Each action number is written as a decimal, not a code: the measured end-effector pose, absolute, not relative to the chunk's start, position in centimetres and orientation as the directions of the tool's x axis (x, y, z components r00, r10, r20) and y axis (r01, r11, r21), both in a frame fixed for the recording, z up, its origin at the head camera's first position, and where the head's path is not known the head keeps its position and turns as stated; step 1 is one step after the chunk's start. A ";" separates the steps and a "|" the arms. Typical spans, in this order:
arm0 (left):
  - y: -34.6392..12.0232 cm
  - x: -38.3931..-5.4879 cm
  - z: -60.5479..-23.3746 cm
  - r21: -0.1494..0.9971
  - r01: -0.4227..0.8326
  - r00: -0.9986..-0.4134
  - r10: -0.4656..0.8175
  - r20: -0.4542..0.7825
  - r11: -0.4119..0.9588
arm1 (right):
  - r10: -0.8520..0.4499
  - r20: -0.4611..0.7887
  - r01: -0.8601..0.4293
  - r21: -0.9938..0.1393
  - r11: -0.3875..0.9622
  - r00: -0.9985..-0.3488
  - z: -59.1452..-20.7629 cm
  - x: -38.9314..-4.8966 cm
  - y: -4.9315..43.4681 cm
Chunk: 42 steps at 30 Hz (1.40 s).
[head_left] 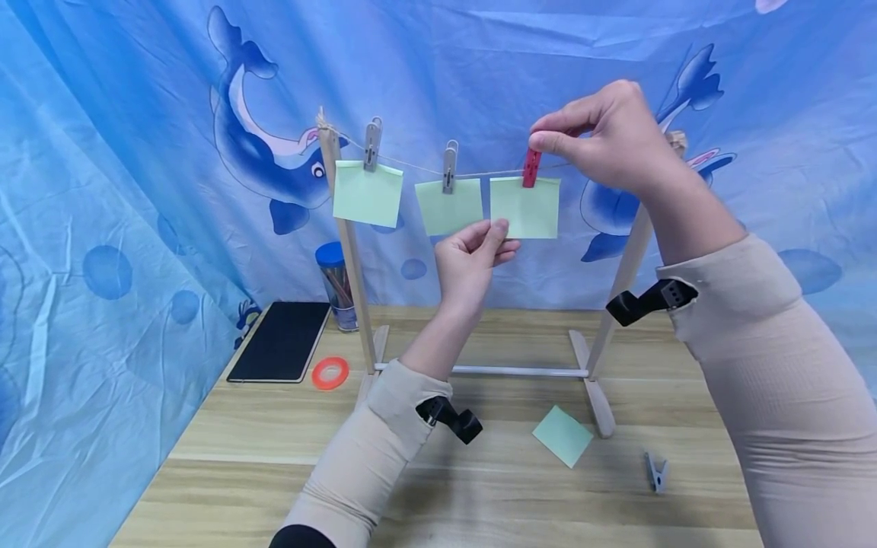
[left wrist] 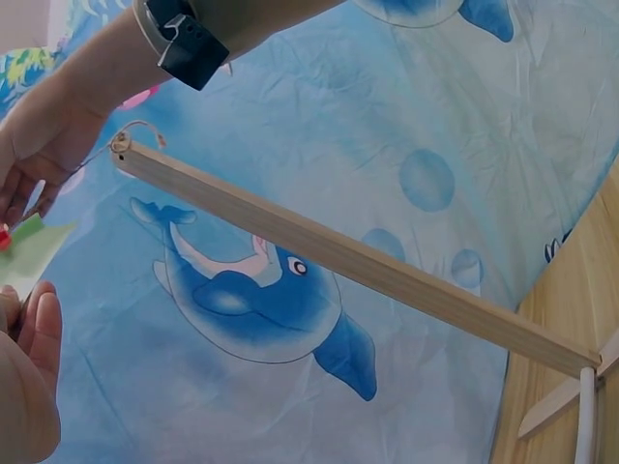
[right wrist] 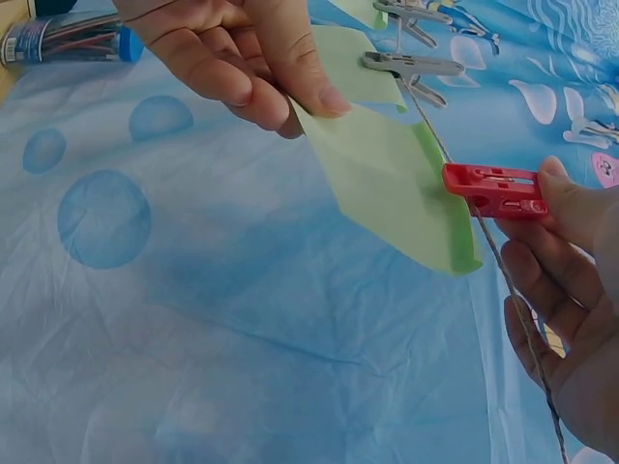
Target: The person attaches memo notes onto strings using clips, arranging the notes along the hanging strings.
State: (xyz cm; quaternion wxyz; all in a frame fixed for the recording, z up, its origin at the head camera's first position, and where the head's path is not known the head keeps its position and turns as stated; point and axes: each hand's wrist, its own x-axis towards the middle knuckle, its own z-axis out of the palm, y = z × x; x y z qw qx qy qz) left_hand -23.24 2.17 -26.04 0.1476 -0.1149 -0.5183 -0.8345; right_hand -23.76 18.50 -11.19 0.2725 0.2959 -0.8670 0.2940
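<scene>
My right hand (head_left: 606, 141) pinches the upper end of a red clothespin (head_left: 530, 167), whose lower end sits over the string (head_left: 473, 174) and the top edge of a green paper note (head_left: 526, 209). That note's lower left corner is pinched between thumb and fingers of my left hand (head_left: 473, 259). In the right wrist view the note's top edge (right wrist: 462, 253) is folded over at the string. To the left, two more green notes (head_left: 368, 194) (head_left: 448, 207) hang from the string under grey clothespins (head_left: 372, 144) (head_left: 449, 167).
A wooden frame (head_left: 352, 266) with a white crossbar (head_left: 521, 371) carries the string. On the table lie a loose green note (head_left: 563, 436), a grey clothespin (head_left: 655, 472), orange tape (head_left: 330, 374) and a black tablet-like board (head_left: 279, 342). A blue-lidded jar (head_left: 339, 289) stands behind the left post.
</scene>
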 end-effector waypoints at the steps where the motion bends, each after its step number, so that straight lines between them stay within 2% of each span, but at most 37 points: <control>1: 2.1 -23.2 -26.0 0.831 0.365 -0.930 -0.123 0.347 -0.420 | -0.356 0.641 -0.671 -0.348 0.655 -0.680 -11.2 -23.7 18.5; 14: 1.7 -23.1 -26.1 0.831 0.373 -0.927 -0.125 0.354 -0.414 | -0.441 0.579 -0.688 -0.316 0.654 -0.685 -11.1 -23.7 18.6; 30: 1.7 -23.1 -26.4 0.839 0.364 -0.930 -0.116 0.347 -0.404 | -0.483 0.512 -0.679 -0.317 0.662 -0.710 -11.2 -23.3 19.1; 36: 1.7 -23.0 -27.5 0.858 0.333 -0.941 -0.083 0.327 -0.391 | -0.488 0.501 -0.673 -0.302 0.676 -0.715 -11.3 -23.3 19.3; 42: 1.5 -23.0 -29.8 0.908 0.279 -0.958 -0.018 0.288 -0.313 | -0.495 0.483 -0.659 -0.264 0.705 -0.723 -11.4 -23.3 19.3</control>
